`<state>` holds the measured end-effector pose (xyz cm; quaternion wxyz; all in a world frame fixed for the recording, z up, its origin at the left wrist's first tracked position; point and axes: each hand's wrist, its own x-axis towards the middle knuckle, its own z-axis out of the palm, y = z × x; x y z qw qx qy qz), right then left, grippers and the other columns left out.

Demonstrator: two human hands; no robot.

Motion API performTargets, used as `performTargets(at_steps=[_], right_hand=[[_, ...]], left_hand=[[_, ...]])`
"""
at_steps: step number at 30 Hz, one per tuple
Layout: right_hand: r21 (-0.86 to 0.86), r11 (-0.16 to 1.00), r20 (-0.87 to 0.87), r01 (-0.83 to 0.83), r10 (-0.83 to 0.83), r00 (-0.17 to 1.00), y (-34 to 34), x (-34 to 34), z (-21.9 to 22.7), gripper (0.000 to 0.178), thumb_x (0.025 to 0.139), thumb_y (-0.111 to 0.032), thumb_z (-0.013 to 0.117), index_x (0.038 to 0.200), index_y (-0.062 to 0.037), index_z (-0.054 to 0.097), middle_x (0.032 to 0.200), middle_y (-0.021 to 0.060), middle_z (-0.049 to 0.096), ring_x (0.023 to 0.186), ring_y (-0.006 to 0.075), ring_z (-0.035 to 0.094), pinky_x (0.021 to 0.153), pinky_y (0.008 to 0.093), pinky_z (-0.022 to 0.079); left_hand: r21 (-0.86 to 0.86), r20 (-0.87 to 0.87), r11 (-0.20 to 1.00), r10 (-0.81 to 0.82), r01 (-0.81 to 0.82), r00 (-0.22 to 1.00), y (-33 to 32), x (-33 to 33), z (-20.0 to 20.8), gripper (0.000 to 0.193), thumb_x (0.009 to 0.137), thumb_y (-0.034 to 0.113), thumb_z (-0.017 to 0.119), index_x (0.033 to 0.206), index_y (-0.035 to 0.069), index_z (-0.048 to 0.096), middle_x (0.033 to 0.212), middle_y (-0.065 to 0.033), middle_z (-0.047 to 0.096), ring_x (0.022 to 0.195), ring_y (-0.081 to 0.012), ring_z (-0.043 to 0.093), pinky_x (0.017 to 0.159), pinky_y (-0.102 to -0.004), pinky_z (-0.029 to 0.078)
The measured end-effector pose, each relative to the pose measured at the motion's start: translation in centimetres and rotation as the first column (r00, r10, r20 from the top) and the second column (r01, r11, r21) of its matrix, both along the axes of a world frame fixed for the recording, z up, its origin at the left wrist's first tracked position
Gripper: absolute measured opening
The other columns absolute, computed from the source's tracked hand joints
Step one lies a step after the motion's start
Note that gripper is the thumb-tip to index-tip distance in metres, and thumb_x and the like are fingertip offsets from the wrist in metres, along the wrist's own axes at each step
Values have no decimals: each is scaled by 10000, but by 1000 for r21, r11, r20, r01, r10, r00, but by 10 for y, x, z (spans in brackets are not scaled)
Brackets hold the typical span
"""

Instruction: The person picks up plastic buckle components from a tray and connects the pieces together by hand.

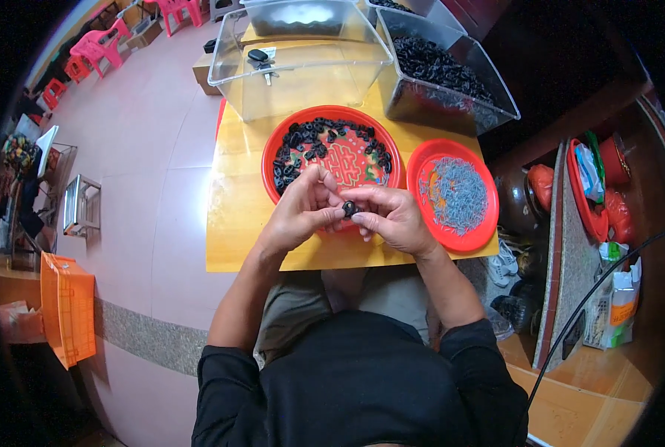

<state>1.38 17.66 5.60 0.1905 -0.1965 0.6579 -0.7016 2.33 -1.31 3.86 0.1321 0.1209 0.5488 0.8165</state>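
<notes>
Close in front of me, both hands meet over the near edge of a round red tray (398,153) with a patterned bottom. My left hand (303,211) pinches a small shiny black round piece (350,208) between thumb and fingers. The fingertips of my right hand (394,220) close on the same piece from the other side. Several small black ring-like pieces (291,141) lie along the tray's far and left sides. To the right, a smaller red plate (490,173) carries a heap of thin grey, translucent pin-like pieces (459,197).
A yellow tabletop (236,223) lies under the trays. Behind them stands a clear plastic bin (243,97), with a car key (258,56) visible there. Another clear bin (507,104) at the right holds black pieces. Shelving with bags borders the right; an orange crate (72,309) stands left.
</notes>
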Motion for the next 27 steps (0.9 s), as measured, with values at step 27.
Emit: performTargets(at_steps=[27], right_hand=[[63,993,-263,-95,109,959,-2,7,-7,106,802,19,580,906,8,599,786,52,597,612,78,568,500,198,469]], left_hand=[[103,117,943,-326,315,938,-7,-7,-8,254,766,-25,613,906,69,423,735,-47,579,583,-96,578,477,-192,462]])
